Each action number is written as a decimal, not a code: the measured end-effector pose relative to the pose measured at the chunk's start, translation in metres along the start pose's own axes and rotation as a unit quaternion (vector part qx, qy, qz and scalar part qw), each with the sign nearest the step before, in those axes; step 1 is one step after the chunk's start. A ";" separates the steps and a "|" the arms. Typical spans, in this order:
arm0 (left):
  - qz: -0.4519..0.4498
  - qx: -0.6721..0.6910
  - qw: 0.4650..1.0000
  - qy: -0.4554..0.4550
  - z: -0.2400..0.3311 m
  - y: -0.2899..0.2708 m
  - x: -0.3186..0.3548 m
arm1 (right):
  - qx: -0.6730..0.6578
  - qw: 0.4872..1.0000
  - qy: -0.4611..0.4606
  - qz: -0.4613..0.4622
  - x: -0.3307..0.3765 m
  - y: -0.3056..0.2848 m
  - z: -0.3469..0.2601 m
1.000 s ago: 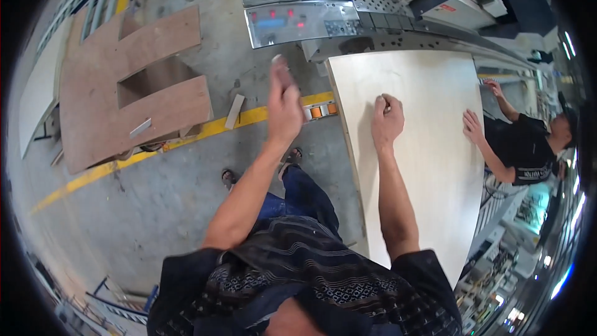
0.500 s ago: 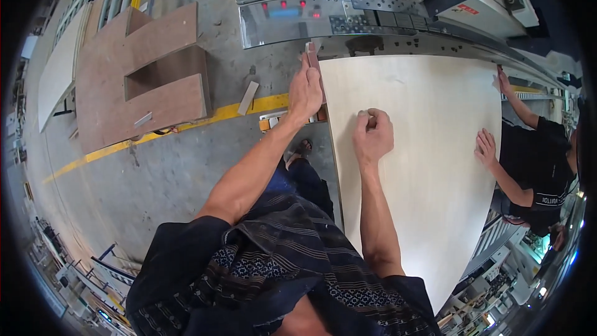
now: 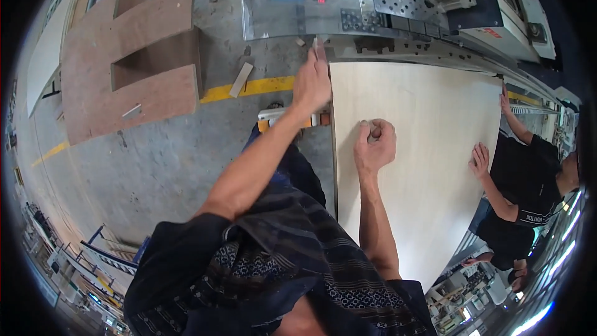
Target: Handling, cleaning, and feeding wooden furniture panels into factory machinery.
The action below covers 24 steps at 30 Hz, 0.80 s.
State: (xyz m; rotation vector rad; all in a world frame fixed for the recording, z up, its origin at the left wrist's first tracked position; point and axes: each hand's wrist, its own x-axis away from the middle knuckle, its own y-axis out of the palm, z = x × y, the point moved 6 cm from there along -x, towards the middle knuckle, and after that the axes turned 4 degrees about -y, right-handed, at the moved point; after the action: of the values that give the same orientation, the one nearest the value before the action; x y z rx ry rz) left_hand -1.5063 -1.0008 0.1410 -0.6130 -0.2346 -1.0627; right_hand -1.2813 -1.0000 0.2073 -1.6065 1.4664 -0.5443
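plywood fills the right half of the view: a large, pale, rectangular sheet of thin board (image 3: 423, 168) lies flat, its far edge against the grey metal machine with perforated plates and a lit control panel (image 3: 348, 6), its near end running toward the lower right. left hand (image 3: 313, 81) reaches to the sheet's far left corner, fingers stretched fairly wide and flat, fingertips at the corner where the board meets the machine; whether it actually grips the edge cannot be told. right hand (image 3: 375, 144) rests on top of the sheet near its left edge, curled into a loose fist with knuckles up, pressing on the board and holding nothing that can be seen. on the far side of the sheet a second person in a black t-shirt (image 3: 528, 180) has one hand (image 3: 480, 160) spread flat on the board's right edge and the other hand (image 3: 505, 96) up near its far right corner. left of the sheet is bare grey concrete floor (image 3: 161, 168) with a yellow painted line (image 3: 249, 89), a small pale wood offcut (image 3: 241, 79) lying across it, and a stack of brown notched boards (image 3: 134, 62) farther left.
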 end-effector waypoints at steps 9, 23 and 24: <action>-0.020 0.069 0.996 -0.057 -0.012 0.005 0.020 | -0.010 1.000 0.014 -0.014 0.005 0.002 0.005; 0.007 0.265 0.959 -0.103 -0.005 -0.003 0.034 | -0.032 0.999 0.037 -0.024 0.002 0.002 0.002; -0.049 0.307 0.934 -0.178 -0.004 -0.005 0.029 | -0.031 0.999 0.023 -0.020 0.000 0.003 0.002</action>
State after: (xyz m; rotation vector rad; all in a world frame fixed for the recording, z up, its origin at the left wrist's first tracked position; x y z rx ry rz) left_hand -1.4977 -1.0264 0.1525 -0.2182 -0.8868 -0.8987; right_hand -1.2817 -0.9993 0.2037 -1.6845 1.5008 -0.5657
